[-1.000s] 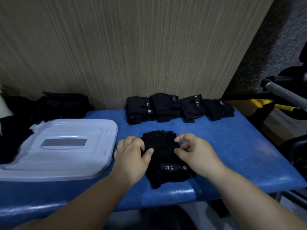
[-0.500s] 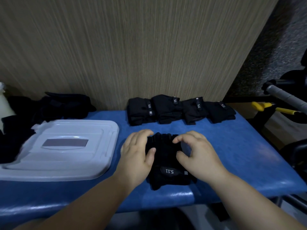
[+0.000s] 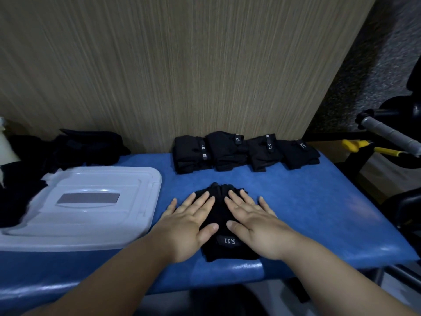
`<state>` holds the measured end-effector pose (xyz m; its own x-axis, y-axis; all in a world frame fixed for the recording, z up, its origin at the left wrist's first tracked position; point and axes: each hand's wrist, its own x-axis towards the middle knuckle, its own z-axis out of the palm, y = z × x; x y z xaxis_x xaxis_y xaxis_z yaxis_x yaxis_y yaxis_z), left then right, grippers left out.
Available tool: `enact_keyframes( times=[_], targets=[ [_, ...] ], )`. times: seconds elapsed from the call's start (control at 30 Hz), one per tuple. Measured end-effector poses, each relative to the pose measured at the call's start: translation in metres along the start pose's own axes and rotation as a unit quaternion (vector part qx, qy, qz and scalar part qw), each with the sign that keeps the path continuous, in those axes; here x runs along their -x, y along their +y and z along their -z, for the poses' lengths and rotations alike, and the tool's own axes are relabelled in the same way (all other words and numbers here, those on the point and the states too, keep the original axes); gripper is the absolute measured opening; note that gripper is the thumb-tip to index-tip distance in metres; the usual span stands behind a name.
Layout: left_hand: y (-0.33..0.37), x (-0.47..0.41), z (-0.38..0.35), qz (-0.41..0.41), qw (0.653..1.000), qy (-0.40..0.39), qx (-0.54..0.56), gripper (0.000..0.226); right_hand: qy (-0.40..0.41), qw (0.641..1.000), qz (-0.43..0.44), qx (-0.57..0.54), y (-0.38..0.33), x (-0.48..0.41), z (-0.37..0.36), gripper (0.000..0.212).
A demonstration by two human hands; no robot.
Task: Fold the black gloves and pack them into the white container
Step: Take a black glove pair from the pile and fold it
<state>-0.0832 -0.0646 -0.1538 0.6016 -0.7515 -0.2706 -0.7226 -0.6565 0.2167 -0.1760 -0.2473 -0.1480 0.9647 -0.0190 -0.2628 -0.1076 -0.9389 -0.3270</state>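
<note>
A black glove pair (image 3: 227, 245) with a "5.11" tab lies on the blue padded bench near its front edge. My left hand (image 3: 189, 222) lies flat on its left half, fingers straight. My right hand (image 3: 252, 220) lies flat on its right half, fingers spread. Both palms press down on the fabric. Several folded black gloves (image 3: 245, 150) stand in a row against the wooden wall behind. The white container (image 3: 91, 201) sits at the left with its lid on.
A heap of loose black gloves (image 3: 88, 148) lies behind the container at the far left. The blue bench (image 3: 330, 213) ends at the right, where a grey bar (image 3: 387, 134), yellow-handled tools (image 3: 369, 147) and dark equipment stand.
Both hands went from curled fingers pinching the glove's finger end to lying flat with straight fingers on top of it. The view has shifted slightly closer.
</note>
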Motion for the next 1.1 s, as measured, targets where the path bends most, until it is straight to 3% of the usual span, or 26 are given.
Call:
enact_keyframes(
  times=[0.17,0.27,0.4,0.47,0.6,0.67,1.1],
  targets=[
    [-0.010,0.007,0.000,0.025,1.000,0.004,0.004,0.065,0.006,0.999,-0.031,-0.014,0.013,0.005,0.008,0.056],
    [-0.017,0.006,0.001,0.019,0.999,0.039,0.023,0.067,0.057,0.998,-0.038,-0.014,0.020,0.006,0.007,0.055],
    [-0.019,0.009,0.010,-0.126,0.975,0.156,0.099,0.067,0.159,0.986,0.010,-0.054,0.027,0.008,0.012,0.054],
    [-0.018,0.012,0.014,-0.188,0.958,0.164,0.139,0.070,0.174,0.979,0.048,-0.093,0.027,0.012,0.017,0.059],
    [-0.018,0.009,0.010,-0.206,0.964,0.067,0.154,0.067,0.130,0.980,0.094,-0.120,0.027,0.017,0.018,0.058],
    [-0.021,0.007,0.008,-0.194,0.966,0.056,0.159,0.067,0.099,0.983,0.095,-0.123,0.028,0.017,0.016,0.059],
    [-0.026,-0.006,-0.002,-0.169,0.958,0.120,0.197,0.053,0.076,0.985,0.082,-0.132,0.030,0.016,0.013,0.061]
  ],
)
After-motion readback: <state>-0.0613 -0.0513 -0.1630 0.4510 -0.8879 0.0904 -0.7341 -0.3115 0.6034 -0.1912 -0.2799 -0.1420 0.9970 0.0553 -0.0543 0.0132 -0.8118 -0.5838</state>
